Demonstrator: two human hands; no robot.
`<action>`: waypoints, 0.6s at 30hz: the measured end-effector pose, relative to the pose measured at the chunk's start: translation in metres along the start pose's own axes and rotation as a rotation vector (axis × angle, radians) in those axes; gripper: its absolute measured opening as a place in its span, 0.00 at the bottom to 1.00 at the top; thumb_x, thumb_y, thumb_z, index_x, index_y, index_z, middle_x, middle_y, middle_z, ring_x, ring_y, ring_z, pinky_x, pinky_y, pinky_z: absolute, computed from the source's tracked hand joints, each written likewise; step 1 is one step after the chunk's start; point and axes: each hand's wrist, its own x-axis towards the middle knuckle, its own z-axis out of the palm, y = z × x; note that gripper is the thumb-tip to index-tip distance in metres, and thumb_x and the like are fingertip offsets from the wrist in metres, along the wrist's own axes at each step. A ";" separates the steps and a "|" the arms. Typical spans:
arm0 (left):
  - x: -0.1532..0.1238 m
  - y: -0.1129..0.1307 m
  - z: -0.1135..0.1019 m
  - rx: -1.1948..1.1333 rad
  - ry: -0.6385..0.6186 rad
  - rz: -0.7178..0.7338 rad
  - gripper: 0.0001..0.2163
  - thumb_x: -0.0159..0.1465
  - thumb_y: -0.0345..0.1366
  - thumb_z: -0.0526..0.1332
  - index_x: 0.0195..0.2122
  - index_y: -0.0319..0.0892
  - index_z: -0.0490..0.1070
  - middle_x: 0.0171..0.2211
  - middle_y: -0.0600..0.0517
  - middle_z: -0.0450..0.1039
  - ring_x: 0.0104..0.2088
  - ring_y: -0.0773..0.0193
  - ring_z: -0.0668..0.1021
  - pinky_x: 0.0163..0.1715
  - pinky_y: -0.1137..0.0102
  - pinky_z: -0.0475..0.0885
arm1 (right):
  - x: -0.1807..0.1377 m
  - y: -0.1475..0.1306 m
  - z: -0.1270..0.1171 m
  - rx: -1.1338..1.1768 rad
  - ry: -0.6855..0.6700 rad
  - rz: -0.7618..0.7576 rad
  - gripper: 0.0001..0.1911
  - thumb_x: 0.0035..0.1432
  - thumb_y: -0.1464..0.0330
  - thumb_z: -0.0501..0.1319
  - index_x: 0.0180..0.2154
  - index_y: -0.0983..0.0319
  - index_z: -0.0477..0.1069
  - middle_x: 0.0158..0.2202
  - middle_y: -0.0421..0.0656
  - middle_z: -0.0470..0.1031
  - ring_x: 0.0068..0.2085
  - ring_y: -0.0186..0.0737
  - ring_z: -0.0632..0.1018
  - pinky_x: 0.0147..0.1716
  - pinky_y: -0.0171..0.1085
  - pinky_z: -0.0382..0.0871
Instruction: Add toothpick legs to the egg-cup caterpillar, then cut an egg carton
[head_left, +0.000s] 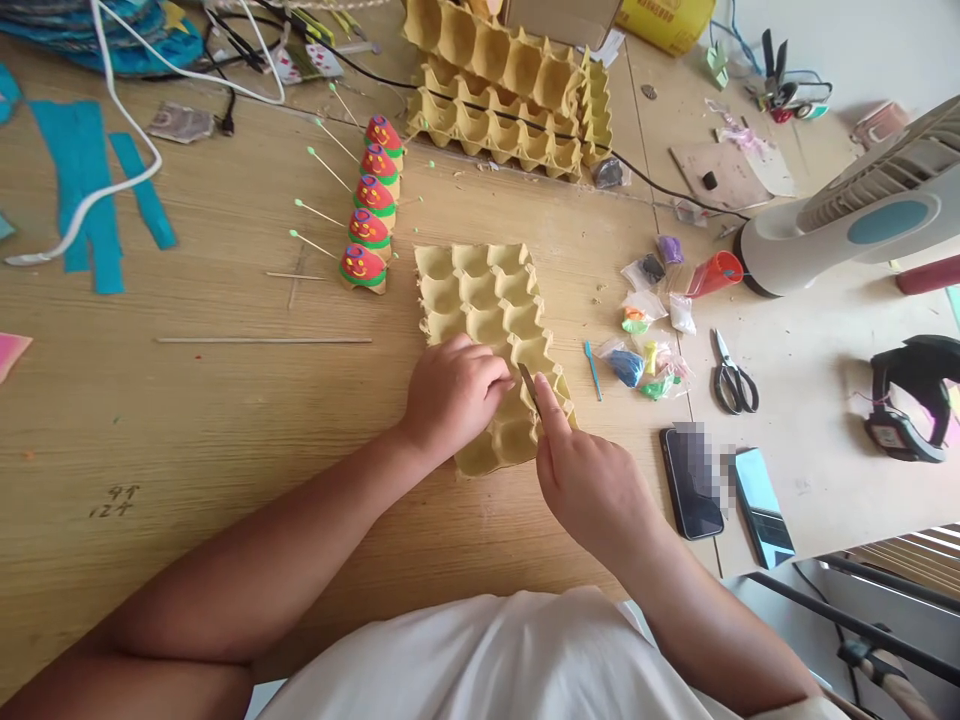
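A yellowish cardboard egg tray [484,295] lies on the wooden table in front of me. My left hand [457,390] presses down on its middle, fingers curled over the cups and the thumb toward the right. In my right hand [592,480] is a small knife [529,388], with the index finger stretched along it. Its blade touches the tray near the right side; the handle is hidden in the fist. Left of the tray's far end stands a row of painted egg-cup figures [367,228], red and green with smiling faces and thin sticks with green tips.
More egg trays [495,100] stand at the back. To the right lie clay bags [626,365], scissors [733,375], a black phone [690,480] and another phone [763,508]. A white fan [847,200] stands at far right. A thin stick [262,340] lies to the left, beyond it blue strips [94,190].
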 end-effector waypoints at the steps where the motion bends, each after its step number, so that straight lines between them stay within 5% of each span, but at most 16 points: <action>1: 0.000 0.000 0.000 0.000 0.001 0.000 0.08 0.65 0.37 0.64 0.28 0.45 0.76 0.28 0.52 0.76 0.35 0.57 0.72 0.32 0.63 0.62 | 0.001 -0.001 -0.001 -0.007 -0.013 0.008 0.37 0.71 0.68 0.46 0.74 0.63 0.30 0.29 0.40 0.80 0.28 0.41 0.81 0.23 0.36 0.65; 18: 0.000 0.000 0.000 -0.004 0.006 0.001 0.07 0.65 0.36 0.65 0.29 0.45 0.76 0.28 0.53 0.76 0.36 0.58 0.72 0.33 0.63 0.62 | -0.002 -0.005 -0.005 -0.013 -0.049 0.015 0.36 0.71 0.68 0.45 0.74 0.64 0.32 0.30 0.42 0.80 0.29 0.43 0.81 0.24 0.37 0.64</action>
